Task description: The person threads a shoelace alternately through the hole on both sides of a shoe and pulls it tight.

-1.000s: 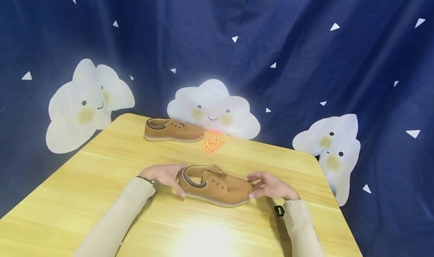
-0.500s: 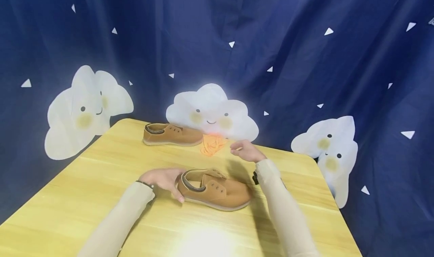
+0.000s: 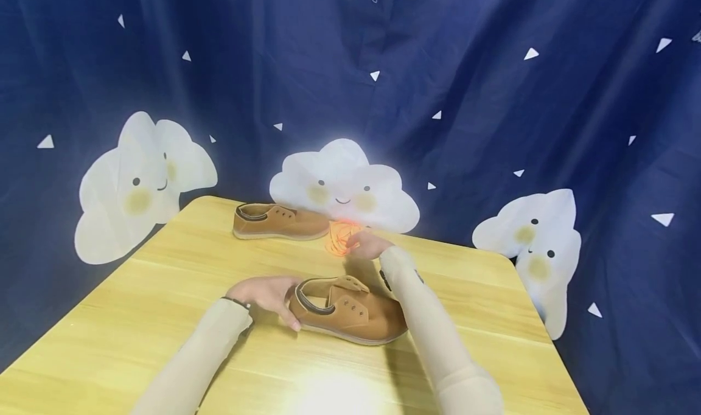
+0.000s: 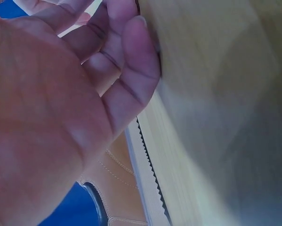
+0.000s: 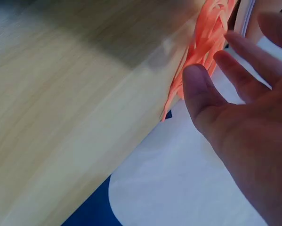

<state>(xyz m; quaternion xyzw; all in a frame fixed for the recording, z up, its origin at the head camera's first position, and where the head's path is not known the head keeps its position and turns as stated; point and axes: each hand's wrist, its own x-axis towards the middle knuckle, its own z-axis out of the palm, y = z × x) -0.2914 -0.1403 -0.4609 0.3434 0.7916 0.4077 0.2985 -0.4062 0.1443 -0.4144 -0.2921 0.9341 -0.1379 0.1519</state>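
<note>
Left hand (image 4: 60, 103), bent fingers (image 4: 141, 61), partly hidden stitched tan shoe (image 4: 122, 195), serrated pale sole (image 4: 149, 188), wooden table (image 4: 211, 113)

- Tan shoe (image 3: 345, 322) with dark collar: upright, flaps spread, bare eyelets showing, toe towards 3 o'clock; left hand (image 3: 265, 293) grips its heel at 9 o'clock.
- Orange laces (image 3: 335, 240): loose, flat tangle at the shoe's 12 o'clock; right hand (image 3: 368, 246) reaches from 4 o'clock, contact unclear.
</note>
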